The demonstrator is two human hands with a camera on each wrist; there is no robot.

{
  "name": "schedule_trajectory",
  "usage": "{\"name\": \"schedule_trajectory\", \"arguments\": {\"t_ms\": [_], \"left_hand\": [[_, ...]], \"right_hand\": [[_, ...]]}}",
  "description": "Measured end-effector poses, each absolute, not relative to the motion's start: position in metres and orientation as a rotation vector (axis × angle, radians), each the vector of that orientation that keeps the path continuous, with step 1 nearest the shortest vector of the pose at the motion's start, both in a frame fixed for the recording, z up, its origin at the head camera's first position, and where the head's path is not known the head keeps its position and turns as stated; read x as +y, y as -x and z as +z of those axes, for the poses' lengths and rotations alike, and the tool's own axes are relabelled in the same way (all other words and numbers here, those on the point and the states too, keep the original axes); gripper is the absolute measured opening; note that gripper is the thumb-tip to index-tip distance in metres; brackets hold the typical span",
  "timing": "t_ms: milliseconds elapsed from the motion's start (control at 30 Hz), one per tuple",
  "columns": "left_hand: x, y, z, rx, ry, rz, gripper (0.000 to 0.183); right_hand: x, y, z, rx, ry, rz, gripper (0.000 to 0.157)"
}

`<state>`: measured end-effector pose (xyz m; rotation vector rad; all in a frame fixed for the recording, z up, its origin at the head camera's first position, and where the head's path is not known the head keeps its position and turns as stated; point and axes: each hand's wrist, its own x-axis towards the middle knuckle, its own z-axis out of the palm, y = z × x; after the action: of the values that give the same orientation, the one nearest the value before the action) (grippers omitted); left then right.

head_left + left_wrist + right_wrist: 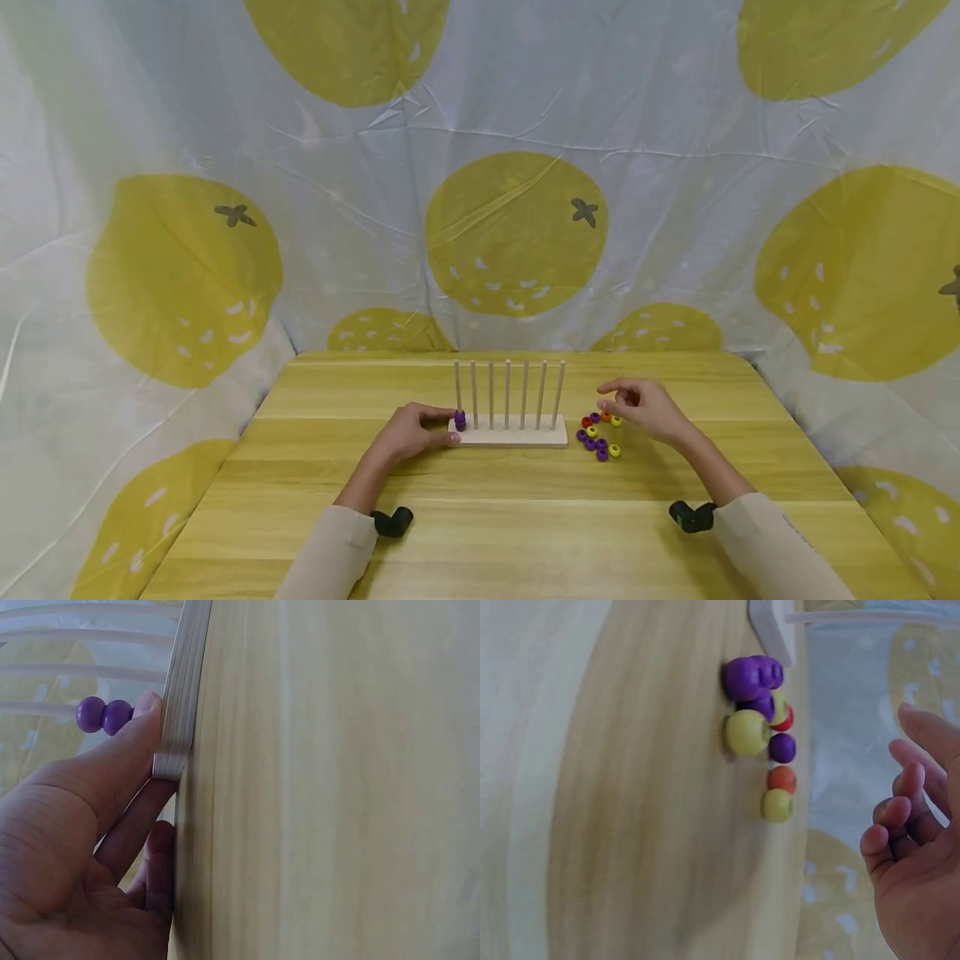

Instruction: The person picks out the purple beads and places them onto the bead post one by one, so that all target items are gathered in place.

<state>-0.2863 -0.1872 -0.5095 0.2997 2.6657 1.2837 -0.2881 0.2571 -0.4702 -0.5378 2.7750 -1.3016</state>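
A pale wooden peg stand (507, 440) with several upright pegs is on the table. Purple beads (460, 421) are threaded low on its leftmost peg; two show in the left wrist view and the thumb hides what lies beneath. My left hand (408, 432) grips the left end of the stand's base, thumb at the front and fingers behind. Loose beads lie right of the stand: several purple beads (590, 444), yellow beads (747, 733), a red bead (587, 422) and an orange bead (782, 779). Over them hovers my right hand (651, 410), fingers loosely bent, holding nothing.
The wooden table (495, 542) spreads out in front of the stand. Behind it hangs a pale cloth (360, 225) printed with big yellow fruit, which also drapes down both sides. Each wrist carries a black camera mount (393, 522).
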Motion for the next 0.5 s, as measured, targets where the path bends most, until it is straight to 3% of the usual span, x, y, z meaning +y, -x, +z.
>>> {"name": "schedule_trajectory", "arguments": {"t_ms": [500], "left_hand": [[-0.187,0.286,-0.509,2.663,-0.307,1.299,0.045]], "right_hand": [[0.264,0.293,-0.500,2.757,0.458,-1.294,0.038]]}}
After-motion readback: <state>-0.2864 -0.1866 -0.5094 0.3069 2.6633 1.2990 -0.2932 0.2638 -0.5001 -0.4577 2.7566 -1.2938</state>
